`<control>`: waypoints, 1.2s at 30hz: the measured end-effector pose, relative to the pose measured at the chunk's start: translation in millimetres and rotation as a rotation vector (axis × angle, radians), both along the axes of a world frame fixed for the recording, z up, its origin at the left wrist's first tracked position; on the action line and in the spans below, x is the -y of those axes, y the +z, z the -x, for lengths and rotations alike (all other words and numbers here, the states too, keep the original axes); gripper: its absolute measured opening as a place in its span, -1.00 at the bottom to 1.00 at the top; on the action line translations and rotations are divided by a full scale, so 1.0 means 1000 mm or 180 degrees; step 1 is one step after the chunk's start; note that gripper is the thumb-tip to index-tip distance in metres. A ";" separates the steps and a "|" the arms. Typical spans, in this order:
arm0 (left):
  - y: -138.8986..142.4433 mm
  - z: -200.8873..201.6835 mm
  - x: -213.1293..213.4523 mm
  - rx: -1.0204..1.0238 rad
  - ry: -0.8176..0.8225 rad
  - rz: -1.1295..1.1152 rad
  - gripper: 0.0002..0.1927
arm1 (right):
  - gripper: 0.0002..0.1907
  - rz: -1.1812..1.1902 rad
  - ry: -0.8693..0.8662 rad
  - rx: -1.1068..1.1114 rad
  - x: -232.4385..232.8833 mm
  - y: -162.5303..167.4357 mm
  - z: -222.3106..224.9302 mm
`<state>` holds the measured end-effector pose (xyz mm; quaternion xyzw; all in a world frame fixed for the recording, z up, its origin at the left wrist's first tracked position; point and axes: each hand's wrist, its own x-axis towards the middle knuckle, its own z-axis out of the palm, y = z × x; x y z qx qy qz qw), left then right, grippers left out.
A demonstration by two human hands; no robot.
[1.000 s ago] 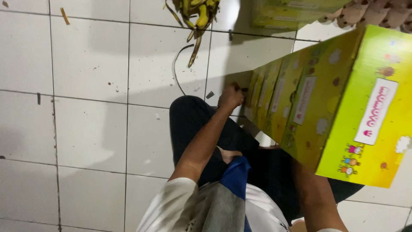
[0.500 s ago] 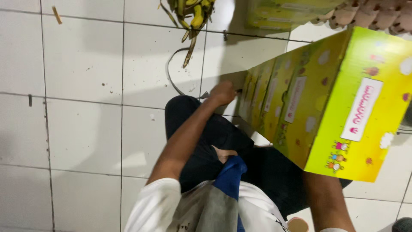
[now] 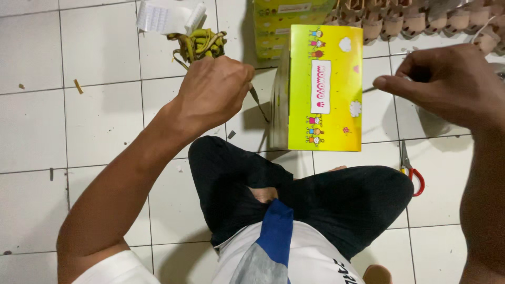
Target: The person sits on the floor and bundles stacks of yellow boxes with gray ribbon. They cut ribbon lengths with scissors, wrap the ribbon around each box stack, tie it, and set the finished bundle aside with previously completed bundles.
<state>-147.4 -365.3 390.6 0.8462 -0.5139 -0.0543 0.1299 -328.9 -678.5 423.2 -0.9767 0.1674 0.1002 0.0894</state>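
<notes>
Yellow-green cartoon-printed box [image 3: 326, 89], red-handled scissors [image 3: 413, 176], white floor tiles [image 3: 37, 126]

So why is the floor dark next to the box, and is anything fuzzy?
Head view: light from above drops soft grey shadows on the white floor left of the yellow box and under the right hand; the left hand looks sharp, the right hand a bit soft at the frame edge; no strong glare, and the tile lines bend slightly near the borders.
</notes>
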 end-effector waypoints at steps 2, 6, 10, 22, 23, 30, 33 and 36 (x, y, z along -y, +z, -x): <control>0.006 0.009 -0.001 0.0246 -0.0081 0.0704 -0.87 | -0.62 -0.0077 0.0054 0.0388 -0.011 0.008 0.003; 0.002 0.019 0.000 -0.0477 0.0116 0.1644 -0.93 | -0.59 -0.0473 0.0203 0.1160 -0.033 -0.003 0.000; -0.014 0.028 0.006 -0.0761 0.0062 0.2267 -0.91 | -0.60 -0.1493 -0.0098 0.1445 -0.044 -0.029 -0.004; -0.013 0.046 0.018 -0.0785 -0.0064 0.2646 -0.86 | -0.66 -0.2541 -0.0162 0.1681 -0.043 -0.059 -0.001; -0.010 0.048 0.019 -0.0826 -0.0066 0.2661 -0.86 | -0.66 -0.2504 -0.0203 0.1662 -0.043 -0.059 -0.001; 0.008 0.052 0.027 -0.1257 -0.0264 0.2639 -0.87 | -0.65 -0.2513 -0.0187 0.1627 -0.046 -0.050 -0.006; 0.010 0.048 0.033 -0.1170 -0.0261 0.2679 -0.87 | -0.64 -0.2181 -0.0099 0.1516 -0.048 -0.037 -0.007; 0.003 0.051 0.043 -0.0786 -0.0451 0.2879 -0.88 | -0.69 -0.1649 0.0043 0.1258 -0.046 -0.013 -0.004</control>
